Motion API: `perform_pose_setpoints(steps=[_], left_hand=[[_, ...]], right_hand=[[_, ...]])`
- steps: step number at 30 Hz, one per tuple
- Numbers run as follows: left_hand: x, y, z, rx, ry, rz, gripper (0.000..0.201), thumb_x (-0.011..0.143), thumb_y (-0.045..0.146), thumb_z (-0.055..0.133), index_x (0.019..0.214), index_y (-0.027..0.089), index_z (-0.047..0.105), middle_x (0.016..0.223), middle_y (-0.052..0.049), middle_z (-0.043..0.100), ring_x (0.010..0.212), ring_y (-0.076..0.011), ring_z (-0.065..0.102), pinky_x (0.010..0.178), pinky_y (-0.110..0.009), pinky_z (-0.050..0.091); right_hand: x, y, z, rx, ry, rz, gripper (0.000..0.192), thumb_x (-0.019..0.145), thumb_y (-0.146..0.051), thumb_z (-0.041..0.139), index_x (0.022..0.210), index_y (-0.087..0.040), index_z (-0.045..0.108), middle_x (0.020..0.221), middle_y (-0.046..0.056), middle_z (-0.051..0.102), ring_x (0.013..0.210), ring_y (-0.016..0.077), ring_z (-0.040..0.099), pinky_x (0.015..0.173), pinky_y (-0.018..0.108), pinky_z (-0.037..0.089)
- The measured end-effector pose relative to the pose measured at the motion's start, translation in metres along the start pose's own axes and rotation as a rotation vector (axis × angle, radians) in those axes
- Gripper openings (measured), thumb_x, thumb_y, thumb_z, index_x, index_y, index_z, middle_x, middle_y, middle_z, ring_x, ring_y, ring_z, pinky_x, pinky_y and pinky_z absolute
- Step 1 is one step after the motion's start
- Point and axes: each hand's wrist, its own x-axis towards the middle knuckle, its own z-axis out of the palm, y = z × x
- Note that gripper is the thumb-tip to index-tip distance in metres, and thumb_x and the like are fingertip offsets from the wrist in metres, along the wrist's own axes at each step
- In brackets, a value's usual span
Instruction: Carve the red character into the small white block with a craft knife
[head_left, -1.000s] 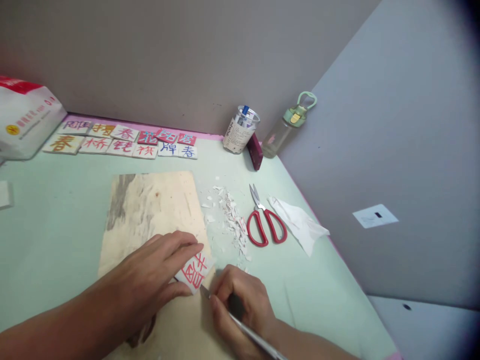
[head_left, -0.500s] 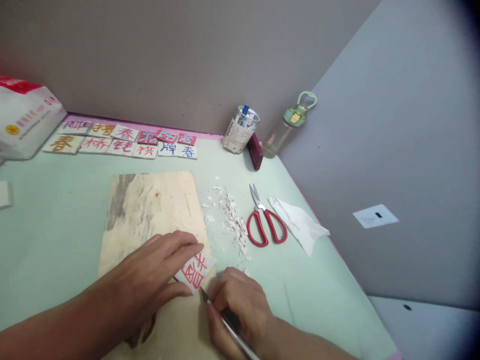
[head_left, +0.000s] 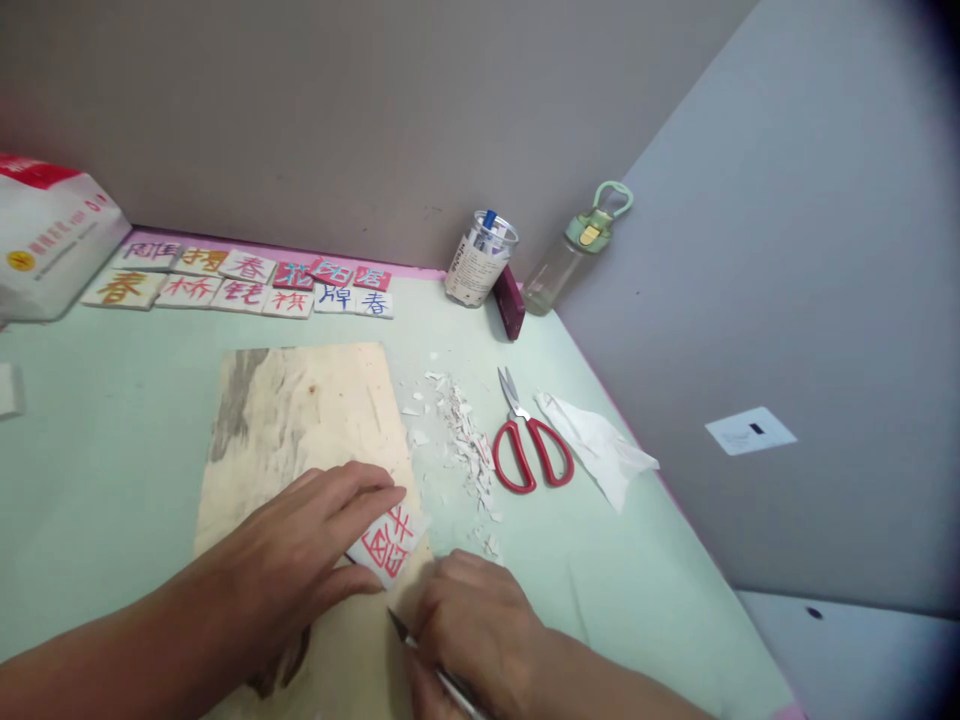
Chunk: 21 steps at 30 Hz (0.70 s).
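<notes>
Low in the frame, just left of centre, the left hand (head_left: 300, 560) lies flat with its fingers pressing a small white tile (head_left: 386, 540) bearing a red character onto the wooden board (head_left: 300, 420); that grip is a spread, downward hold, not a pinch. The right hand (head_left: 480, 630), at the bottom centre, is closed around a thin metal craft knife (head_left: 420, 655), its tip just below the tile's lower corner and, as far as I can tell from here, not touching it. The tile looks light, thin and stiff, probably brittle at its edges, judging by the white chips (head_left: 469, 450) strewn to the right of the board. It would slide easily, so holding it flat from above, well clear of the blade, seems best. Red scissors (head_left: 529, 450) lie further right on the counter (head_left: 112, 450).
</notes>
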Motion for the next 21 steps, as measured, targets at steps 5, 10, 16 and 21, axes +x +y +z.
perform_pose_setpoints(steps=[5,10,16,21], left_hand=[[0.000,0.003,0.001,-0.019,0.007,-0.021,0.047,0.099,0.016,0.061,0.143,0.029,0.051,0.134,-0.004,0.065,0.117,-0.0228,0.067,0.099,-0.030,0.055],[-0.003,0.002,0.004,-0.025,0.029,-0.072,0.049,0.098,0.018,0.064,0.144,0.030,0.051,0.136,-0.005,0.064,0.120,-0.0252,0.066,0.101,-0.034,0.055],[0.000,0.011,0.001,-0.069,0.084,-0.090,0.026,0.101,0.031,0.064,0.127,0.029,0.061,0.130,-0.005,0.065,0.117,-0.0274,0.063,0.098,-0.039,0.051],[0.008,0.022,0.006,-0.182,0.094,-0.046,0.022,0.107,0.013,0.045,0.106,0.026,0.063,0.111,0.000,0.068,0.099,-0.0176,0.065,0.088,-0.031,0.048]], right_hand=[[0.006,0.000,-0.011,-0.010,0.085,0.134,0.015,0.097,-0.006,0.055,0.093,-0.021,0.057,0.073,0.002,0.063,0.062,0.0170,0.055,0.054,0.029,0.045],[0.010,0.000,-0.020,-0.034,0.074,0.174,0.009,0.103,-0.012,0.059,0.106,-0.018,0.064,0.087,0.008,0.069,0.076,0.0195,0.064,0.063,0.031,0.056],[0.011,0.003,-0.029,-0.043,0.169,0.320,0.019,0.094,-0.003,0.065,0.102,-0.021,0.064,0.085,0.004,0.066,0.076,0.0192,0.065,0.066,0.031,0.054],[0.014,0.002,-0.031,-0.038,0.162,0.327,0.019,0.092,-0.003,0.065,0.098,-0.020,0.063,0.083,0.003,0.066,0.074,0.0175,0.064,0.066,0.029,0.053]])
